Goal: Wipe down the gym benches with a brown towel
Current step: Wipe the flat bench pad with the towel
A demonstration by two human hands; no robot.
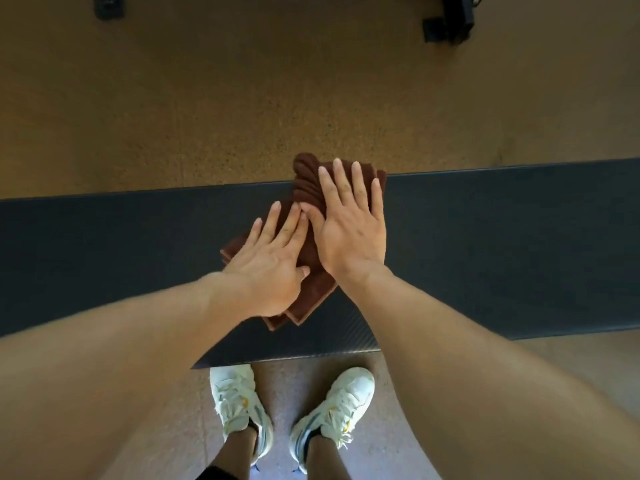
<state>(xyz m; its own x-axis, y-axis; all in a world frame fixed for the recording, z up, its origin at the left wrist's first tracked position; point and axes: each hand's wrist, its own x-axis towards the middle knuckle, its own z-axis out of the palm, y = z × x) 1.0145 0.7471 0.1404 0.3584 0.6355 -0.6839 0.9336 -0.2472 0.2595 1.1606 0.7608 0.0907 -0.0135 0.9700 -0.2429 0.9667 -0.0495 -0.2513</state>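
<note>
A folded brown towel [304, 188] lies across the dark padded gym bench [485, 244], and its far end hangs over the bench's far edge. My left hand [270, 265] presses flat on the near left part of the towel, fingers spread. My right hand [349, 223] presses flat on the far right part with fingers extended, its thumb touching my left fingertips. Both palms hold the towel down against the pad, and most of the towel is hidden under them.
The bench runs left to right across the view. Speckled tan gym flooring [207, 98] lies beyond it. Black equipment feet stand at the far left [109, 6] and far right [446, 26]. My white sneakers [239, 407] stand at the bench's near edge.
</note>
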